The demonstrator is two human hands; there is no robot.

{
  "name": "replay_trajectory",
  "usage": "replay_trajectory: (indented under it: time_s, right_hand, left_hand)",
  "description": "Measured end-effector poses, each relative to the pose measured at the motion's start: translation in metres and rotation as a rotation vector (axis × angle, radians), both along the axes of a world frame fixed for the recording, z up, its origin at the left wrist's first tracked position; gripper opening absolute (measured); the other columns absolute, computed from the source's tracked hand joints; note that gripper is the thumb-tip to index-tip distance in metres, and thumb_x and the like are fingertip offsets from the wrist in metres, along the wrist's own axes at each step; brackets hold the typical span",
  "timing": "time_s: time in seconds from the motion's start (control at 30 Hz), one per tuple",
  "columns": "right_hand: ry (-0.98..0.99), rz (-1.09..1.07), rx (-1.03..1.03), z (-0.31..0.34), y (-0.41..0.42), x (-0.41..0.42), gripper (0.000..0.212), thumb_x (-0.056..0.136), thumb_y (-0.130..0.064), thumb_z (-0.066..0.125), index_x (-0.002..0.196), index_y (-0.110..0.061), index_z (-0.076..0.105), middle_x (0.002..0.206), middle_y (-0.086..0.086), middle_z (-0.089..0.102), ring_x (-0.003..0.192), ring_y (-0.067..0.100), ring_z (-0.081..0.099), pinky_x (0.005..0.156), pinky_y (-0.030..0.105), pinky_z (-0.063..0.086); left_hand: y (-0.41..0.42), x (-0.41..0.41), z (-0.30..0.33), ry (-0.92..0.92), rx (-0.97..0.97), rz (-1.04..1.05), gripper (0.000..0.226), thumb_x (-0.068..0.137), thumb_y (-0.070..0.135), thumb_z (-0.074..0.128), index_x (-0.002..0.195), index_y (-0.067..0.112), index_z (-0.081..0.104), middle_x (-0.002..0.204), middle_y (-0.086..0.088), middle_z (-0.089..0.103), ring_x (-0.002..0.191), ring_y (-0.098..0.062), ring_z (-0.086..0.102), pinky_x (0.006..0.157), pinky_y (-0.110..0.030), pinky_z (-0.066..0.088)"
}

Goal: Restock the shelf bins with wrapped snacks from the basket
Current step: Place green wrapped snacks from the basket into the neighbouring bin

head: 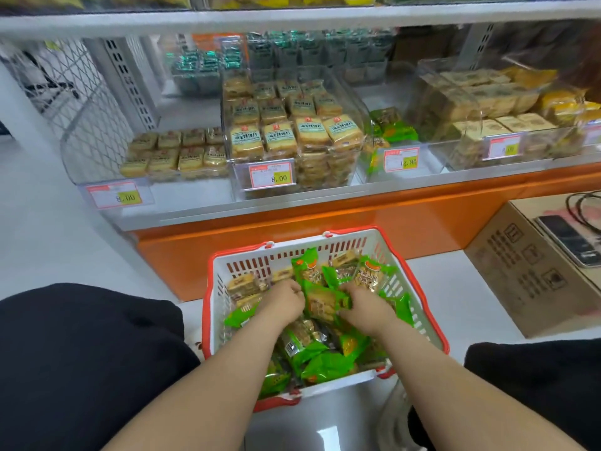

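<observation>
A white basket with a red rim (419, 288) stands on the floor before me, full of green-wrapped snacks (322, 366) and a few clear-wrapped yellow ones (242, 286). Both hands are down inside it. My left hand (283, 302) has its fingers curled into the pile beside a green packet. My right hand (366, 305) grips a green-wrapped snack (325, 302) at the pile's middle. On the shelf above stand clear bins: one low on yellow snacks (97, 151), one full (354, 109), one holding a few green packets (395, 126).
A cardboard box (520, 271) with a phone and cable on top sits at the right on the floor. An orange shelf base (325, 219) runs behind the basket. My dark-clad knees flank the basket. Price tags hang on the bins' fronts. A wire mesh panel closes the shelf's left end.
</observation>
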State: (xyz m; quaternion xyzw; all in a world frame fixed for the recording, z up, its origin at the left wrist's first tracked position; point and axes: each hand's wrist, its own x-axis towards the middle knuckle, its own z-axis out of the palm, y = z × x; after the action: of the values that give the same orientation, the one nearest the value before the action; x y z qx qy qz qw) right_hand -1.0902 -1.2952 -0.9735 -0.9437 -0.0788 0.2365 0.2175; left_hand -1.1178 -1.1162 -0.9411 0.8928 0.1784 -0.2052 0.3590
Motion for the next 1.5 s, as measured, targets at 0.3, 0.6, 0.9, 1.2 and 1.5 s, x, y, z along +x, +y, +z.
replay_trajectory:
  time_s: [0.3,0.6,0.9,1.2,1.5]
  right_hand:
    - [0.387,-0.426,0.848,0.053,-0.005,0.027,0.019,0.09,-0.013,0.063,0.105,-0.022,0.057,0.098,0.002,0.069,0.083,0.018,0.065,0.063,0.027,0.049]
    - [0.275,-0.105,0.642,0.182,-0.054,0.081,0.022,0.087,-0.008,0.068,0.108,-0.01,0.059,0.095,0.011,0.066,0.081,0.019,0.064,0.071,0.03,0.053]
    - [0.008,-0.258,0.876,0.22,-0.095,0.116,0.019,0.086,-0.008,0.07,0.102,-0.01,0.058,0.094,0.014,0.067,0.082,0.025,0.065,0.09,0.044,0.054]
    - [-0.192,-0.467,0.877,0.202,-0.123,0.167,0.034,0.104,-0.033,0.04,0.13,-0.015,0.05,0.128,0.008,0.056,0.106,0.024,0.064,0.088,0.039,0.052]
    - [-0.39,-0.123,0.269,0.168,-0.141,0.177,0.047,0.102,-0.016,0.043,0.148,-0.017,0.034,0.16,0.0,0.021,0.146,0.017,0.023,0.115,0.028,0.018]
  left_hand:
    - [-0.014,0.019,0.036,-0.09,-1.022,0.605,0.06,0.085,0.005,0.071,0.135,0.024,0.046,0.117,-0.006,0.064,0.1,-0.021,0.065,0.084,-0.038,0.056]
    - [-0.043,0.045,0.095,-0.443,-0.7,0.311,0.057,0.085,0.024,0.075,0.133,0.026,0.043,0.139,0.001,0.048,0.118,-0.015,0.055,0.102,-0.036,0.047]
    - [-0.095,0.115,0.179,-0.682,0.349,-0.319,0.109,0.069,0.074,0.066,0.152,0.02,0.02,0.154,-0.002,0.026,0.142,-0.025,0.022,0.116,-0.042,0.021]
    - [-0.133,0.224,0.214,-0.664,0.47,-0.54,0.102,0.074,0.055,0.069,0.153,0.019,0.017,0.15,-0.011,0.03,0.136,-0.035,0.031,0.11,-0.045,0.036]
    - [-0.158,0.312,0.176,-0.448,0.311,-0.596,0.095,0.077,0.046,0.077,0.152,0.016,0.027,0.151,-0.012,0.038,0.135,-0.029,0.041,0.109,-0.036,0.037]
